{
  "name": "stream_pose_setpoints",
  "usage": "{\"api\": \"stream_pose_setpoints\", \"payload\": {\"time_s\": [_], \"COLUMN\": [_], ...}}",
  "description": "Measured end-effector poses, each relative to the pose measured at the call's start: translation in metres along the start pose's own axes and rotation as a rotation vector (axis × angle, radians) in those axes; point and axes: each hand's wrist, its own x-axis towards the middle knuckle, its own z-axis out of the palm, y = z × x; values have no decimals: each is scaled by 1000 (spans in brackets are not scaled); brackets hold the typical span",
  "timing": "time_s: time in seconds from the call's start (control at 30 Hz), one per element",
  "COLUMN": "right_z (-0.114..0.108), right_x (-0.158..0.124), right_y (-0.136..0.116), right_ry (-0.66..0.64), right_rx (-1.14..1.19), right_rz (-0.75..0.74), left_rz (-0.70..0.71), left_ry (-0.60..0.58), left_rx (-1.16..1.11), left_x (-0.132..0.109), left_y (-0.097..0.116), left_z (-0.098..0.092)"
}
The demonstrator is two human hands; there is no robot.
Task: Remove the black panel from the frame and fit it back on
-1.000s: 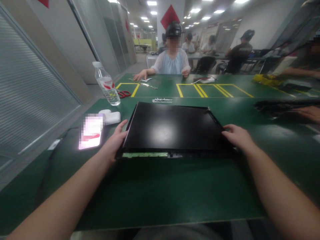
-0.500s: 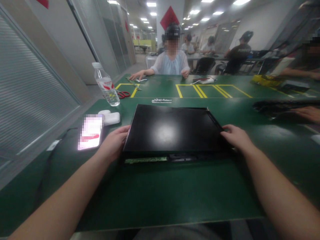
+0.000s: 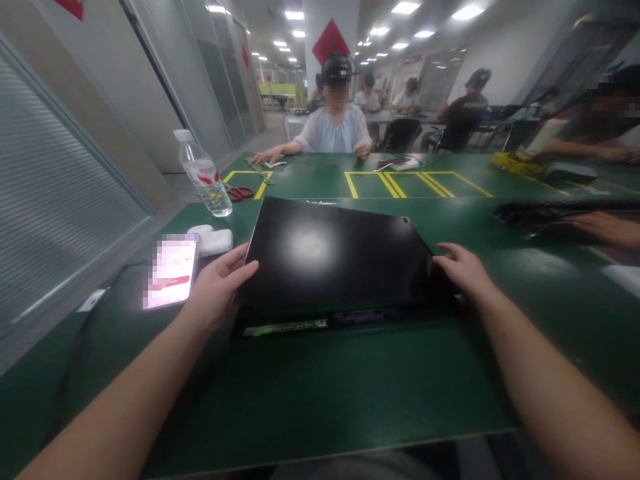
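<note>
A black flat screen panel [image 3: 340, 260] sits above a dark frame [image 3: 370, 318], its left side raised. A green circuit board strip [image 3: 285, 327] shows along the frame's front edge. My left hand [image 3: 217, 287] grips the panel's left edge, thumb on top and the other fingers at the side and partly hidden beneath. At the right edge, my right hand [image 3: 463, 270] holds on with the thumb against the rim and the index finger stretched above it. Its lower fingers are hard to make out.
On the left of the green table [image 3: 350, 400] are a lit phone [image 3: 173, 270], white cases [image 3: 216, 241], a water bottle [image 3: 206, 177] and red-handled scissors [image 3: 241, 193]. A person [image 3: 334, 127] sits opposite. At right, another person's hand [image 3: 603, 225] rests by a dark object [image 3: 530, 217].
The panel's left side has risen and tilted off the frame. My left thumb has come onto the panel's top face. My right index finger has lifted a little. The whole view has shifted slightly.
</note>
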Motion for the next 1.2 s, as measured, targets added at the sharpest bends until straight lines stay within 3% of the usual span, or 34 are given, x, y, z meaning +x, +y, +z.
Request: {"api": "stream_pose_setpoints", "payload": {"time_s": [0.27, 0.43, 0.57, 0.73, 0.9, 1.2], "right_z": [3, -1, -14, -28, -27, -27], "right_x": [-4, -5, -10, -27, -35, -32], "right_y": [-6, -9, -17, -33, -42, -37], "right_ry": [5, 14, -67, -203, -358, -366], "right_rx": [321, 527, 697, 628, 700, 821], "right_rz": [100, 112, 52, -57, 18, 137], "left_rz": [91, 81, 81, 66, 87, 111], "left_ry": [-30, 39, 38, 60, 55, 90], "left_rx": [-32, -39, -71, -78, -72, -23], "left_x": [-2, 1, 5, 7, 9, 10], "left_y": [-1, 3, 7, 5, 6, 6], "left_z": [2, -3, -8, -9, -11, -11]}}
